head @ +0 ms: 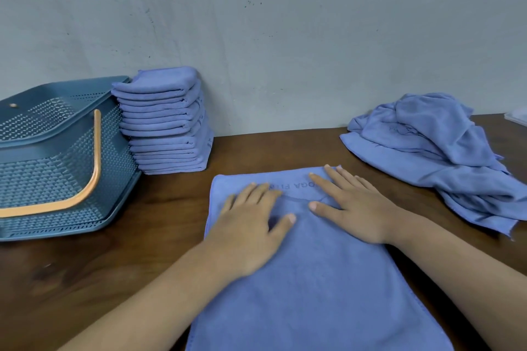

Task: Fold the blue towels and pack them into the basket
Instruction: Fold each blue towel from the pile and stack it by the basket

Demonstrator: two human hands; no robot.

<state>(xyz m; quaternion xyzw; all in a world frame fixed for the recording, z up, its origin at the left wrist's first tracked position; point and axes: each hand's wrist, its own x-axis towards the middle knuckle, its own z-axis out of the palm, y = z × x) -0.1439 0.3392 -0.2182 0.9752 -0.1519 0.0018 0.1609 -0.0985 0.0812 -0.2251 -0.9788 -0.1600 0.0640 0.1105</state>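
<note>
A blue towel (pixel 316 279) lies flat and lengthwise on the brown table in front of me. My left hand (pixel 251 225) presses flat on its far left part, fingers straight. My right hand (pixel 353 205) presses flat on its far right part, fingers spread over the printed lettering. A tall stack of folded blue towels (pixel 165 122) stands against the wall at the left. Beside that stack, at the far left, sits a teal perforated basket (pixel 57 162) with an orange handle, tilted toward me. A heap of unfolded blue towels (pixel 439 151) lies at the right.
A grey wall (pixel 285 37) runs close behind the table. The dark wooden tabletop (pixel 85 265) shows bare between the basket and the flat towel. A pale flat object (pixel 517 117) peeks in at the far right edge.
</note>
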